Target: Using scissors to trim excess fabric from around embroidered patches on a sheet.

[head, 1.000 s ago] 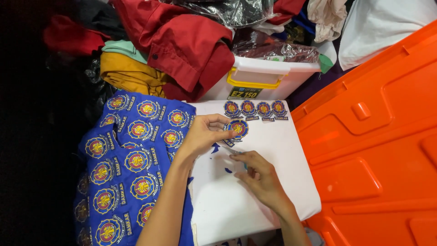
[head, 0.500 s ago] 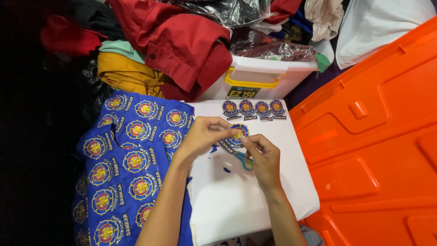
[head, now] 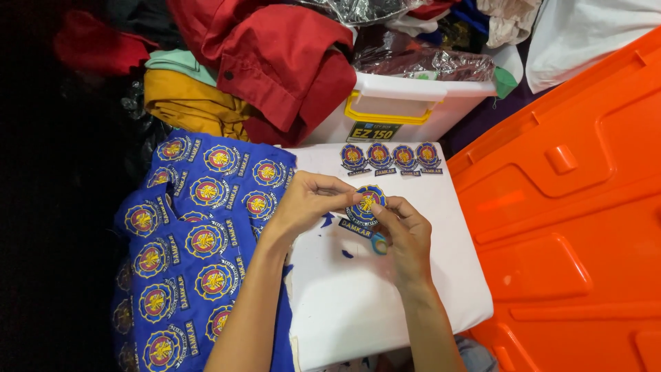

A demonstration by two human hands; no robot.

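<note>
My left hand [head: 310, 203] and right hand [head: 406, 231] now pinch one round embroidered badge [head: 366, 203] between them above the white counter [head: 372, 303]; a second ago the right hand lay lower. Small scissors [head: 379, 244] sit under my right fingers; four finished badges [head: 390, 157] lie beyond.

We read this as a garment workshop: blue cloth sheet of embroidered emblems [head: 200, 234], cut patches in a row [head: 389, 157] on a white work surface [head: 385, 303], piled red and yellow clothing [head: 261, 69].
</note>
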